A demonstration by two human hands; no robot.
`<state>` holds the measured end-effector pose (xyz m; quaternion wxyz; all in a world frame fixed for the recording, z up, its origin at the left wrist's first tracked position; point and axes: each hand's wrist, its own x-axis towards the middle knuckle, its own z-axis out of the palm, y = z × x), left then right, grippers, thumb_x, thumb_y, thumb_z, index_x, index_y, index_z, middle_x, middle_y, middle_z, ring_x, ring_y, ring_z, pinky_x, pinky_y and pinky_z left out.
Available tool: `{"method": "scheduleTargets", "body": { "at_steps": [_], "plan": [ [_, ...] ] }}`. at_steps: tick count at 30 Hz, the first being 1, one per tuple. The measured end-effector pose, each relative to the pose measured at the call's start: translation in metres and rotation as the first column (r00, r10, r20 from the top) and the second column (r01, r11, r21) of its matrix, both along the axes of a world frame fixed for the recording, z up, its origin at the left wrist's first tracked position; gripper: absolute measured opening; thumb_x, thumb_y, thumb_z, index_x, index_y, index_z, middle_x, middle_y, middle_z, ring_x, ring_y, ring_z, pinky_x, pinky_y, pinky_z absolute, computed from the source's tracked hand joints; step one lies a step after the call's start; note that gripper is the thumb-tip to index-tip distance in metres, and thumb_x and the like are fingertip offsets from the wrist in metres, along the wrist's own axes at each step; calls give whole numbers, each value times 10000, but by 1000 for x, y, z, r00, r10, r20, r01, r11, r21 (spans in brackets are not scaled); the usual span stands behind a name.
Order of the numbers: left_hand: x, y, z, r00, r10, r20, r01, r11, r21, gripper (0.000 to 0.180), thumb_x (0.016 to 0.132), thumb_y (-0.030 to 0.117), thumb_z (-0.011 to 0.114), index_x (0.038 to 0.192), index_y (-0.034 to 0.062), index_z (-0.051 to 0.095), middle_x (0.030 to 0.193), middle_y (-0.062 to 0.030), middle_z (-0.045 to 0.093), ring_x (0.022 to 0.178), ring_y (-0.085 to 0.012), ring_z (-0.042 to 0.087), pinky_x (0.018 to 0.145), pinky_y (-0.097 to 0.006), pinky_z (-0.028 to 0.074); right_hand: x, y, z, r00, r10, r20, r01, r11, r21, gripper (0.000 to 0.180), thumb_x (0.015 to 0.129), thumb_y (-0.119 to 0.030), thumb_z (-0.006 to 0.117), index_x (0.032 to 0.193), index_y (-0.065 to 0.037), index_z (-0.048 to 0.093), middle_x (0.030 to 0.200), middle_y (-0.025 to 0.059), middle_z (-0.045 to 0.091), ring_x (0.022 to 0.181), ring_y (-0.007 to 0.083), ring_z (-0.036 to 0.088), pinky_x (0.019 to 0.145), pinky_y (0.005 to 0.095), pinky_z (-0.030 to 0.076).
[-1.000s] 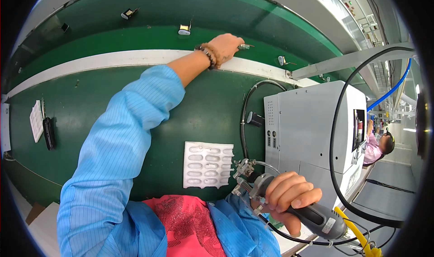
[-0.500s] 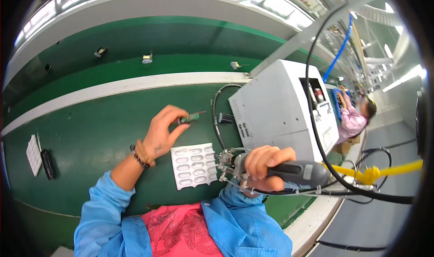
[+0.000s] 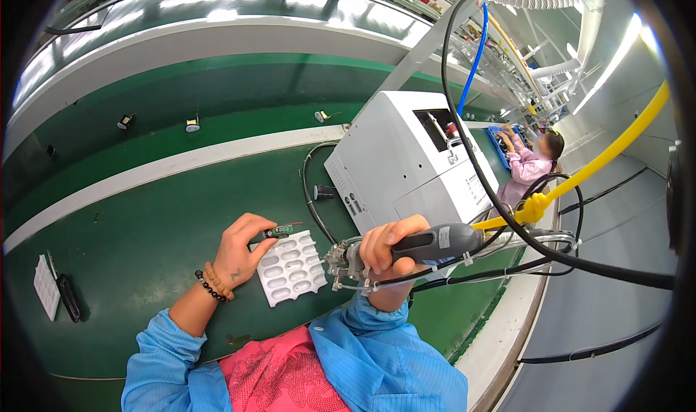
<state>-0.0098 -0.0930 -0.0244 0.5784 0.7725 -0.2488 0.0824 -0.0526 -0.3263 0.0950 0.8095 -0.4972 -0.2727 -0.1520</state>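
My left hand (image 3: 241,247) is closed, thumb and fingers pinching a small green circuit board (image 3: 281,230) with thin leads sticking out to the right. Just below the board lies a white tray (image 3: 303,287) with rows of oval hollows. My right hand (image 3: 391,244) wraps around a dark grey hand-held power tool (image 3: 441,244), held sideways. Its metal front end (image 3: 346,261) points left, close by the tray's right edge. Hoses and cables run along the tool, and a yellow hose (image 3: 609,151) leads off from its back end.
A white machine (image 3: 406,158) stands behind the tool, with a black cylinder (image 3: 324,192) beside it. Small parts (image 3: 192,124) sit on the green strip beyond the white rail. Far left are another white tray (image 3: 46,287) and a black object (image 3: 69,298). A person in pink (image 3: 531,167) works beyond the machine.
The head view has shifted, so the scene sits further left. My left hand has brought the circuit board down nearer the tray's upper edge. Both hands keep their holds.
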Motion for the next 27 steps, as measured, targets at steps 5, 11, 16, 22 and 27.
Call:
{"method": "scheduleTargets", "body": {
  "at_steps": [5,11,16,22,27],
  "plan": [
    [-2,4,-7,1000,30,0,-30,999,-11,233,793,29,755,1020,16,705,990,-129,667,904,-286,663,782,-362,534,3,0,-4,1000,10,-10,-11,998,-54,451,858,-334,780,992,-9,498,605,38,516,479,152,492,431,285,412],
    [4,13,-16,995,100,14,-100,995,0,289,759,29,788,1036,10,707,986,-139,691,879,-268,675,786,-340,544,8,5,-9,999,-51,-20,51,998,38,485,804,-287,845,1004,5,512,589,34,513,490,150,503,445,285,392],
    [-12,24,-16,978,207,-35,-204,976,73,376,753,66,810,1101,8,679,967,-126,711,866,-261,685,773,-345,543,24,1,-14,997,40,67,-40,999,-1,511,807,-350,830,966,-7,486,591,29,527,471,149,520,429,278,433],
    [-24,4,-21,977,207,43,-212,960,185,399,733,74,817,1107,42,681,954,-106,715,885,-279,677,802,-371,528,40,12,-17,984,71,166,-66,997,-30,533,829,-432,787,969,-20,479,578,6,528,439,127,522,392,258,428],
    [-19,-18,-34,991,118,56,-127,971,200,433,728,56,803,1133,40,651,942,-98,706,868,-294,670,835,-392,509,43,15,-16,978,77,193,-68,996,-49,547,828,-453,776,970,-21,471,572,2,526,435,125,522,390,263,434]
  ]
}}
